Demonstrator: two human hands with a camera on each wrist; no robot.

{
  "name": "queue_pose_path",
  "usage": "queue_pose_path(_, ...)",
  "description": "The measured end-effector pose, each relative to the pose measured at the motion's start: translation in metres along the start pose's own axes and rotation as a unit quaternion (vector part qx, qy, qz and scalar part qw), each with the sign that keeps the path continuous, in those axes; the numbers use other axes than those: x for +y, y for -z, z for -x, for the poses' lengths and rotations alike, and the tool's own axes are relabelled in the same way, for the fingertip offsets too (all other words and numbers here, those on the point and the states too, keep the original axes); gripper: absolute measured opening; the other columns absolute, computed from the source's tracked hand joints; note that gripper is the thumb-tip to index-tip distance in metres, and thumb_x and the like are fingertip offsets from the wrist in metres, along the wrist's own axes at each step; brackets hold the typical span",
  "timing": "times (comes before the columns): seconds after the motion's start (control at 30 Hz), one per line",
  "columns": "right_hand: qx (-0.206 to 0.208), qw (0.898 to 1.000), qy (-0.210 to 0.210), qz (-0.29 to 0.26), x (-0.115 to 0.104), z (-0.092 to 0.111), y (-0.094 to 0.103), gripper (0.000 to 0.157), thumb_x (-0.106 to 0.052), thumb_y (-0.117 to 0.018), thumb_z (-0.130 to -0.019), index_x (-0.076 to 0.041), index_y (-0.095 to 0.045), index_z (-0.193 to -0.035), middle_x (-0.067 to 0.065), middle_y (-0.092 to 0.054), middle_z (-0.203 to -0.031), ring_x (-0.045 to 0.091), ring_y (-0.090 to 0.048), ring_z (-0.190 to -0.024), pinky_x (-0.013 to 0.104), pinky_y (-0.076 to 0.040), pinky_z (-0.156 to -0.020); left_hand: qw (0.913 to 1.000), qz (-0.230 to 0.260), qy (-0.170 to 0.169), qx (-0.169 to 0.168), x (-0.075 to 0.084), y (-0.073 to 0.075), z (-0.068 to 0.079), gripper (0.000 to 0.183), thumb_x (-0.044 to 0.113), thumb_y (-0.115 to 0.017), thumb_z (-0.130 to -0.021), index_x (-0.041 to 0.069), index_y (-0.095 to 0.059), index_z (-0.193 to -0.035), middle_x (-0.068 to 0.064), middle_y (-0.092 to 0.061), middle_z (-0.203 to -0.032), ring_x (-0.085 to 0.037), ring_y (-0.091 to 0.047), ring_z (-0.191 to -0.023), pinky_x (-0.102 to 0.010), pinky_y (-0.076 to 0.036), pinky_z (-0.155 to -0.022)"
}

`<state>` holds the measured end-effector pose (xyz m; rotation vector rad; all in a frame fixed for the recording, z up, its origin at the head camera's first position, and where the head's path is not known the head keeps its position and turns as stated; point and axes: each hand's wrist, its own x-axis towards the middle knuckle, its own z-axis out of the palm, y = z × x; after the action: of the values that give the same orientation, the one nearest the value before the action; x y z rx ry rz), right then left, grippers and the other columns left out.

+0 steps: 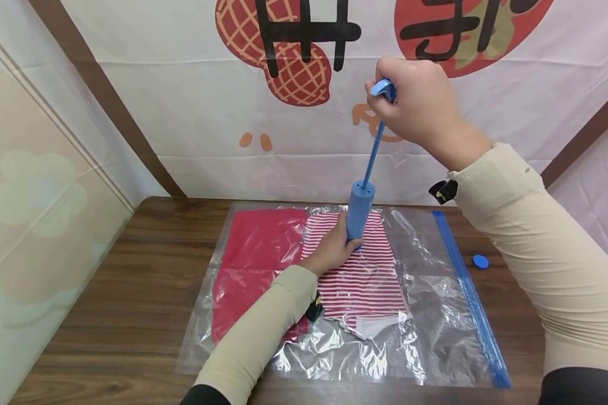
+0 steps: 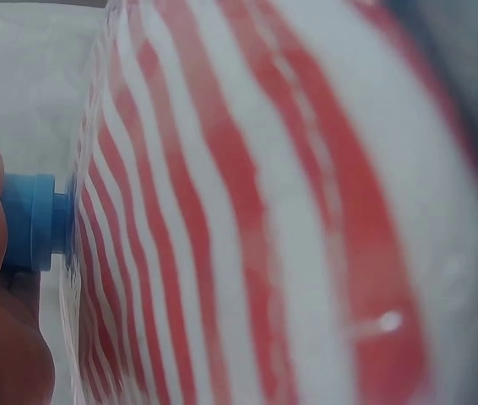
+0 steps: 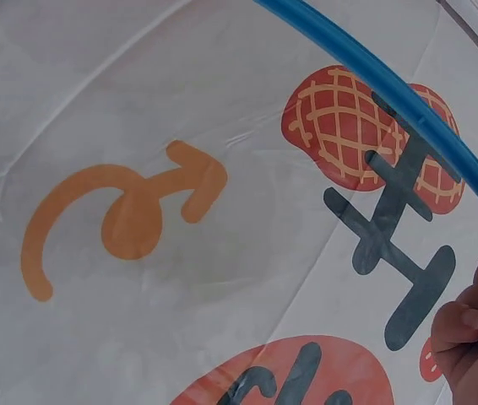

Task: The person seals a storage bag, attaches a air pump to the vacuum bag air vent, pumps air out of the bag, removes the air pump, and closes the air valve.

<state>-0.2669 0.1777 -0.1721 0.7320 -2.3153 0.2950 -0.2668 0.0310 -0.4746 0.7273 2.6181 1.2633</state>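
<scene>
The head view has your left grip (image 1: 336, 246) round the blue pump (image 1: 361, 205), tilted on the clear bag (image 1: 425, 270) atop the desk (image 1: 106, 315), and your right grip (image 1: 412, 98) round its handle (image 1: 383, 88), rod (image 1: 374, 153) exposed. Left wrist: the pump's end meets the bag over striped cloth (image 2: 222, 211). Right wrist: the rod runs to your grip.

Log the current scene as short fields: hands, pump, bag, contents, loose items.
Left hand: grips lower barrel
Right hand: grips handle
Pump: blue, tilted, rod drawn out
Bag: clear, lying on table, blue strip along right edge
Contents: red cloth, striped cloth under pump
Loose: blue disc, right of bag
</scene>
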Motion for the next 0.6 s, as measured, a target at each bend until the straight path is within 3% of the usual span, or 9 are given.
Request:
queue_pose_path(0.2,-0.033,0.999,-0.010,0.003,0.000,0.006,-0.008,0.020,-0.018,-0.059,-0.101,0.000,-0.058,-0.094,0.012,-0.056,-0.071,0.027,-0.051,-0.064,0.034,-0.037,-0.059,1.0000,0.000,0.002,0.003,-0.001,0.000,0.000,0.070,0.026,-0.061,-0.104,0.010,-0.015,-0.153,-0.021,-0.046,-0.149,-0.035,-0.049,-0.137,-0.051,-0.040,-0.113)
queue_pose_path(0.43,-0.067,0.997,0.022,-0.005,0.004,0.021,-0.039,0.011,-0.012,-0.061,-0.098,-0.001,-0.063,-0.098,0.011,-0.060,-0.069,0.027,-0.053,-0.060,0.034,-0.040,-0.055,1.0000,0.002,0.003,0.004,0.000,0.000,0.002,0.073,0.027,-0.061,-0.103,0.009,-0.013,-0.155,-0.021,-0.047,-0.148,-0.035,-0.050,-0.137,-0.051,-0.039,-0.114)
queue_pose_path(0.6,-0.088,0.995,0.042,-0.010,0.006,0.037,-0.062,0.015,-0.014,-0.062,-0.098,-0.003,-0.058,-0.088,0.006,-0.049,-0.062,0.024,-0.050,-0.054,0.035,-0.038,-0.050,1.0000,0.002,-0.006,0.007,-0.001,0.000,0.002,0.075,0.026,-0.060,-0.104,0.007,-0.010,-0.156,-0.023,-0.047,-0.148,-0.036,-0.050,-0.137,-0.050,-0.039,-0.114)
